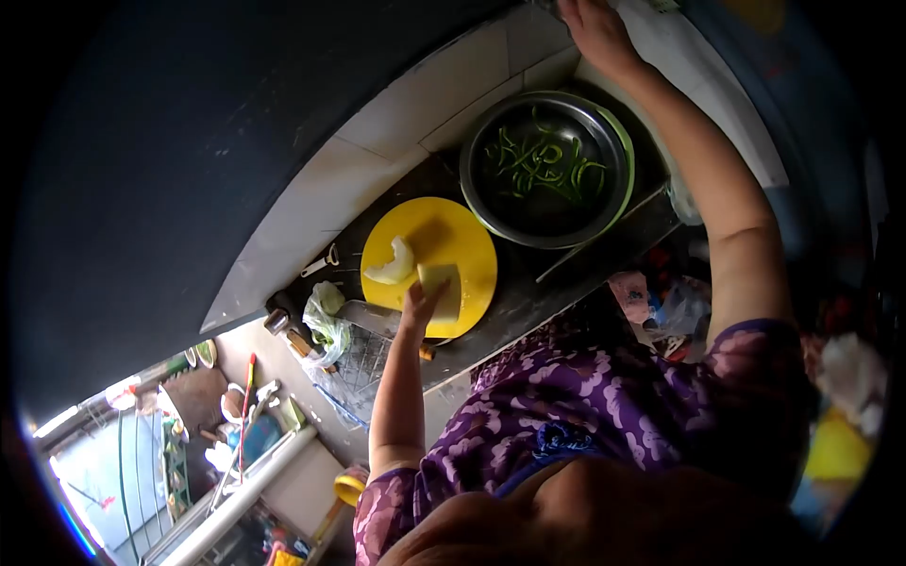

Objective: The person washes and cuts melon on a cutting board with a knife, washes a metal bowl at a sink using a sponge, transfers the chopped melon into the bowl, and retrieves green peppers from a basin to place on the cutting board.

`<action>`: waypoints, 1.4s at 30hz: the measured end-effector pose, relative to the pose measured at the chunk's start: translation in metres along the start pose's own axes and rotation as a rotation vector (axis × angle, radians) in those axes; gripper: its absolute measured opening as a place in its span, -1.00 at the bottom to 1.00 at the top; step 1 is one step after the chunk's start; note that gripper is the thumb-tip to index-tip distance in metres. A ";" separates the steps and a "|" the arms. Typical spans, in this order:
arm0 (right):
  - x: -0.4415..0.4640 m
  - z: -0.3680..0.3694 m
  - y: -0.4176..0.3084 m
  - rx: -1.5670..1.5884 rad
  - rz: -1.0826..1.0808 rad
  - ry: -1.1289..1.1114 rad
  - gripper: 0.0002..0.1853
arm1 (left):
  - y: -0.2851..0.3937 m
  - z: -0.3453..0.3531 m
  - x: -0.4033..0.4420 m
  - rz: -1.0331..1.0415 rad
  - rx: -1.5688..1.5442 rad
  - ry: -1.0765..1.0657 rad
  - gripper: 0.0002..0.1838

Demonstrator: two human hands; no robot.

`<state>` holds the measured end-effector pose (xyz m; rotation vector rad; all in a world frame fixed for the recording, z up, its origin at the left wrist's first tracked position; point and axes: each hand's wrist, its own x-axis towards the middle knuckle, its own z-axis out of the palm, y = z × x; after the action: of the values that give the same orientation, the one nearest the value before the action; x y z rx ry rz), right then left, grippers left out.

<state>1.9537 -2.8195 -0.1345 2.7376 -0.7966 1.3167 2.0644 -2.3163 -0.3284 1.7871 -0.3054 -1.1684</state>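
On the round yellow board (481,250), my left hand (421,304) grips the edge of a pale, flat-sided block (442,288). A pale, curved piece with a bite-like notch (391,261) lies beside it on the board. A wide blade (370,318) rests at the board's lower left, partly behind my left wrist. My right hand (598,36) is raised at the top edge of the view, near the tiled wall; its fingertips are cut off, and what they touch is hidden. Below it, a metal basin (479,193) holds thin green strips (543,162).
A peeler (321,261) lies by the wall. Left of the board are a plastic bag with greens (326,321) and a wire rack (363,358). Bags (684,311) are at the right, below the dark counter (528,292).
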 end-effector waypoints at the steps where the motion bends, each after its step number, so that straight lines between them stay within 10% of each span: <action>1: 0.005 0.008 0.008 0.172 0.078 -0.087 -0.63 | 0.038 0.030 0.006 0.019 -0.191 0.000 -0.59; 6: 0.007 0.014 0.041 0.999 0.140 -0.197 -0.67 | 0.170 0.155 0.124 0.027 -0.807 -0.236 -0.45; 7: -0.004 0.032 0.063 1.529 0.705 -0.082 -0.57 | 0.189 0.179 0.154 -0.001 -0.854 -0.170 -0.45; 8: -0.019 0.049 0.072 1.666 0.789 -0.041 -0.50 | 0.196 0.201 0.184 0.007 -0.925 -0.143 -0.41; 11: -0.099 0.077 0.050 1.056 1.235 -0.400 -0.43 | 0.221 0.248 0.233 -0.023 -1.000 -0.094 -0.33; 12: -0.109 0.079 0.040 0.861 1.218 -0.747 -0.39 | 0.219 0.258 0.248 -0.038 -1.004 -0.097 -0.32; 13: -0.141 0.102 0.032 0.930 1.117 -0.479 -0.40 | 0.219 0.269 0.258 -0.062 -0.917 -0.033 -0.28; 18: -0.130 0.145 0.043 0.653 1.061 -0.593 -0.47 | 0.155 0.318 0.299 0.386 -0.537 0.135 -0.13; 21: -0.152 0.138 0.043 0.671 0.879 -0.735 -0.55 | 0.198 0.308 0.263 0.097 -0.703 0.150 0.04; 25: -0.175 0.095 0.024 0.360 0.280 -0.634 -0.63 | 0.195 0.286 0.263 0.059 -0.925 0.078 -0.56; 28: -0.171 0.092 0.053 0.119 -0.067 -0.703 -0.61 | 0.178 0.278 0.263 0.028 -0.923 0.139 -0.61; 32: -0.182 0.141 0.077 0.388 0.450 -0.323 -0.51 | 0.148 0.290 0.275 0.359 -0.785 0.077 -0.24; 35: -0.173 0.136 0.057 0.497 0.819 -0.491 -0.44 | 0.166 0.286 0.257 0.326 -0.641 0.247 -0.23; 42: -0.175 0.116 0.032 0.870 0.763 -0.295 -0.39 | 0.158 0.276 0.288 0.226 -0.273 0.545 -0.60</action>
<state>1.9336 -2.7945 -0.3443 3.5137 -1.7923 1.6832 2.0297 -2.7393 -0.3943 1.6986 -0.0203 -0.5064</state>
